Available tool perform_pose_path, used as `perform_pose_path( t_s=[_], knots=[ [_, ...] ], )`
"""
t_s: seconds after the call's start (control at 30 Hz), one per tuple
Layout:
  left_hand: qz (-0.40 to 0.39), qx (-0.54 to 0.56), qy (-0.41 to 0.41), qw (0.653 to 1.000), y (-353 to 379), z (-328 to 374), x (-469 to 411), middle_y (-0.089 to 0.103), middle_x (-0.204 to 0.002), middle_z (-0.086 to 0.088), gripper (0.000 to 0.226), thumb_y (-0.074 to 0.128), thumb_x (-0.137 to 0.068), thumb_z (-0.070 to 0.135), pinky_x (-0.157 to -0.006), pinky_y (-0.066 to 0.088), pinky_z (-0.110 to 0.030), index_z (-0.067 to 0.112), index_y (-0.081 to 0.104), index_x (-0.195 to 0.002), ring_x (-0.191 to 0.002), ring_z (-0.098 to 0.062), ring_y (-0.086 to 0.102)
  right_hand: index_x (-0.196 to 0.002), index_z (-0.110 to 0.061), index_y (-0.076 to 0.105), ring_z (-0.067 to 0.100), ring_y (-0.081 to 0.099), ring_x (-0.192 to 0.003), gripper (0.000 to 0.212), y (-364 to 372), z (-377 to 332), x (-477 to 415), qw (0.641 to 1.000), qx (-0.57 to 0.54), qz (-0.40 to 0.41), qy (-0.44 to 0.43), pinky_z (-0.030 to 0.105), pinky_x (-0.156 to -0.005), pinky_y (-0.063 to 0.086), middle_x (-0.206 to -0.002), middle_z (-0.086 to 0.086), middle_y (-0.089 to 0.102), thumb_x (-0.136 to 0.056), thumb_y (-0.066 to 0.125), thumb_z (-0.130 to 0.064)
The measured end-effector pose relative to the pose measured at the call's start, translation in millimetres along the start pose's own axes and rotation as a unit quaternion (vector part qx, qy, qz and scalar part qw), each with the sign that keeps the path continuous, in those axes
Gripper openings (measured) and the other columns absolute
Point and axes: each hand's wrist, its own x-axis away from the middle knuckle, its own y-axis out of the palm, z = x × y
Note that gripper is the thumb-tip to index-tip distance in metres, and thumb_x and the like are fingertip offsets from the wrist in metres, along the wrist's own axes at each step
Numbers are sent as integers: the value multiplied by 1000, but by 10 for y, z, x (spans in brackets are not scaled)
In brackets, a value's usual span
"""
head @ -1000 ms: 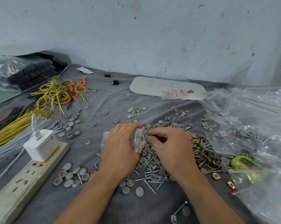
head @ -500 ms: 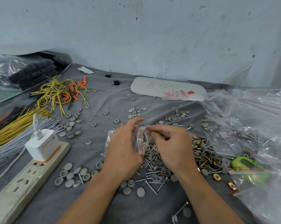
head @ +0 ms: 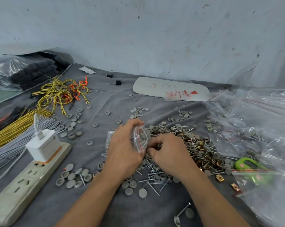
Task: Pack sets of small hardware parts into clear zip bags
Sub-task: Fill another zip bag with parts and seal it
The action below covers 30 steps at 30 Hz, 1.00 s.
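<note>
The grey cloth (head: 105,210) fills my view, and the frame cuts off its near edge. On the right a heap (head: 261,128) of clear bags runs out of shot. At left the wires (head: 15,126) and the power strip (head: 28,179), with a charger (head: 43,145) plugged in, are cropped too. In the middle lies the pile (head: 195,148) of screws, caps and clips, its left part hidden behind both hands. The left hand (head: 123,149) curls round the zip bag (head: 141,138), holding it up at the pile's left edge, red-lined mouth towards the right hand (head: 169,153). That hand's fingers are curled at the bag's lower edge, and I can't tell what they pinch. Grey caps show dimly inside the bag. A green thing (head: 246,163) lies half under the heap, too veiled for me to name.
</note>
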Motion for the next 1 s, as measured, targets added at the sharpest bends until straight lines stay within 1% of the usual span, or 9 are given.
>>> perform_pose_path(
  t_s=[0.07,0.2,0.3,0.47,0.57,0.67,0.77,0.87,1.0],
  knots=[
    [1,-6,0,1000,7,-7,-4,64,-109,20,70,85,-71,16,-90,36,-10,50,46,-118,-105,-4,58,-85,-34,81,-2,63,-61,12,0,23,8,1000,-19,20,12,10,-65,41,-73,-16,74,-84,74,-24],
    [9,-8,2,1000,9,6,-6,64,-107,20,68,82,-72,13,-85,42,-20,48,44,-117,-102,-5,59,-81,-32,81,0,62,-53,15,-10,53,12,991,-91,98,32,9,-52,43,-69,-21,72,-84,76,-18],
    [15,2,-4,1000,16,6,1,64,-104,21,66,78,-74,9,-79,42,-20,48,44,-115,-99,-4,60,-78,-35,79,-5,66,-66,17,-47,73,-10,976,-167,130,55,4,-58,45,-72,-28,71,-84,77,-20],
    [14,1,-2,1000,25,13,2,65,-103,20,65,76,-73,10,-80,46,-27,49,44,-115,-98,-5,60,-79,-32,80,-1,71,-72,16,-85,35,-7,948,-276,155,31,9,-64,51,-74,-18,75,-85,80,-17],
    [3,0,17,1000,25,50,7,66,-101,17,61,75,-71,13,-83,51,-38,45,48,-115,-97,-10,62,-83,-35,80,-1,72,-73,22,-41,-72,24,955,-261,139,-30,11,-67,54,-77,-20,76,-83,80,-13],
    [-2,5,35,999,21,69,15,67,-99,17,56,73,-69,15,-82,51,-39,41,53,-115,-96,-11,63,-94,-28,82,-2,72,-78,20,76,-147,55,968,-204,127,-70,17,-74,58,-84,-22,76,-86,76,-11],
    [4,11,36,999,11,83,34,67,-97,18,55,72,-68,16,-82,51,-35,42,53,-113,-95,-8,62,-87,-23,79,2,67,-72,14,144,-173,63,979,-119,114,-119,19,-66,52,-79,-13,74,-90,68,-14],
    [23,17,29,999,-2,88,32,66,-98,20,58,78,-70,13,-79,51,-31,44,50,-111,-93,-4,62,-105,-30,81,-9,68,-78,22,49,-130,38,973,-150,147,-100,8,-70,52,-94,-20,77,-92,71,-15],
    [45,-5,7,999,-2,77,27,61,-101,25,69,84,-69,8,-78,46,-20,47,47,-112,-96,5,55,-101,-32,82,-10,66,-70,21,-160,112,0,967,-103,233,2,12,-64,51,-87,-22,77,-94,70,-16]
  ],
)
